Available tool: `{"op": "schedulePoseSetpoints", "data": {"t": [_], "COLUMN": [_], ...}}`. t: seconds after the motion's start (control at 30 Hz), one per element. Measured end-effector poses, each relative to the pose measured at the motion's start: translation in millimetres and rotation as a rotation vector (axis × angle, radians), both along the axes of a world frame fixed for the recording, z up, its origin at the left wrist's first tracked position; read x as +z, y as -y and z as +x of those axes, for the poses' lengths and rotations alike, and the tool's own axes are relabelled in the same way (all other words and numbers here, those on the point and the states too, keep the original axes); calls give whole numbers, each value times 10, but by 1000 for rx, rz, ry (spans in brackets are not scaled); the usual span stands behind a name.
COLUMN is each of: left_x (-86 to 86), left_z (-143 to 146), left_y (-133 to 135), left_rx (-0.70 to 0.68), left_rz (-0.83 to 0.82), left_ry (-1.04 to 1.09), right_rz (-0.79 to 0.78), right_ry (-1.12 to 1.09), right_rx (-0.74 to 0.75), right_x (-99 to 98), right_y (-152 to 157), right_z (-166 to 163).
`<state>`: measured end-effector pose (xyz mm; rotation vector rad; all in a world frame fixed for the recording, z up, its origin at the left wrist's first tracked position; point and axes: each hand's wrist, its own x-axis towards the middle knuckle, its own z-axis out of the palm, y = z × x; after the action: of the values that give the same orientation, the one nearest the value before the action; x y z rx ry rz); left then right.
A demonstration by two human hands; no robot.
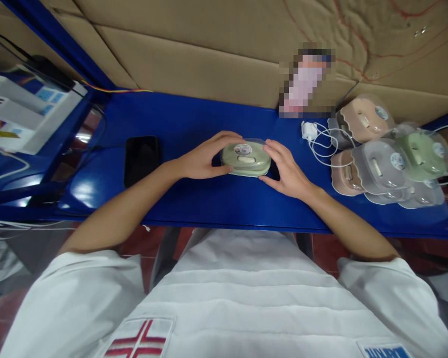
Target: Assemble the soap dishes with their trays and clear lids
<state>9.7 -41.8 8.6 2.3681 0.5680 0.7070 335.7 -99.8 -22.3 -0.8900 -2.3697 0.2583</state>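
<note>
A pale green lidded container (246, 159) with a round sticker and a cream latch rests on the blue table (194, 194). My left hand (205, 159) cups its left side, fingers curled over the top edge. On the other side, my right hand (288, 169) presses against it with fingers together and thumb below. Both hands grip the container between them.
A black phone (141, 159) lies to the left. A pile of similar containers (388, 159) in pink, grey and green fills the right end, beside a white charger with cable (310, 132). Cardboard (209, 54) backs the table. White boxes (30, 109) sit far left.
</note>
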Motion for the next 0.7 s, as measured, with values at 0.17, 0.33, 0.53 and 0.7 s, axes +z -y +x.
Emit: {"op": "schedulePoseSetpoints", "data": {"t": [0.17, 0.33, 0.53, 0.7], "left_x": [-69, -107, -64, -71], "left_z": [2, 81, 98, 106], "left_y": [25, 110, 161, 157], "left_rx": [-11, 41, 89, 95], "left_rz": [33, 143, 198, 273], "left_ry": [-148, -243, -326, -343], "right_rz": [-88, -68, -26, 44], "right_ry": [129, 133, 107, 62], "right_rx": [-46, -59, -84, -73], "right_x": [92, 74, -13, -57], "right_y": [48, 41, 58, 66], "right_z": [-13, 15, 23, 29]}}
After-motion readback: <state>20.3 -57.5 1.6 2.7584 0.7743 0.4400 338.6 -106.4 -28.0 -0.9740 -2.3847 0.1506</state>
